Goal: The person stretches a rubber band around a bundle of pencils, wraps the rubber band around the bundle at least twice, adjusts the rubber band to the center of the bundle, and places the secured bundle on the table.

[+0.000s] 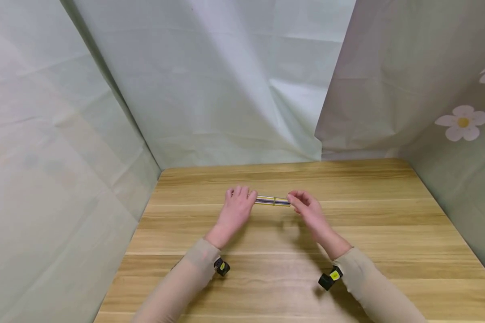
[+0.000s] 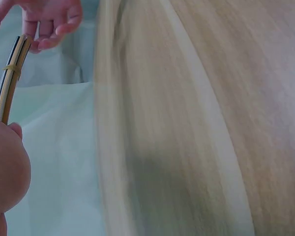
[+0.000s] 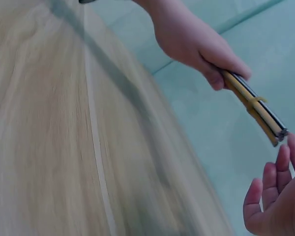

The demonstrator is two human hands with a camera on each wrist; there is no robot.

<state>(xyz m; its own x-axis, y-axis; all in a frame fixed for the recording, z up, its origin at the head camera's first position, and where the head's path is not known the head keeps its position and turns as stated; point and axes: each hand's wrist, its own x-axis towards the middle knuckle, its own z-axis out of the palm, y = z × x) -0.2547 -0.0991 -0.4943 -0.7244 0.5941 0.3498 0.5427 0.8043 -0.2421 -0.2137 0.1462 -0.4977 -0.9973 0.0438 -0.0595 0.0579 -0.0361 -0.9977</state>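
A bundle of thin, pencil-like sticks (image 1: 272, 201), yellow, dark and silvery, is held above the wooden table. A yellowish rubber band (image 3: 256, 100) wraps around it. My left hand (image 1: 237, 208) grips one end, with the fingers over it and the thumb along its side. At the opposite end is my right hand (image 1: 310, 213), its fingertips right at the tips of the sticks. In the right wrist view the fingers of that hand are spread and gently bent, not closed round the bundle.
The wooden table (image 1: 266, 278) spreads beneath both arms. Pale cloth (image 1: 226, 89) hangs behind its far edge, with more cloth on both sides; the right one bears white flowers (image 1: 462, 123). A small black camera (image 1: 330, 278) is worn on each wrist.
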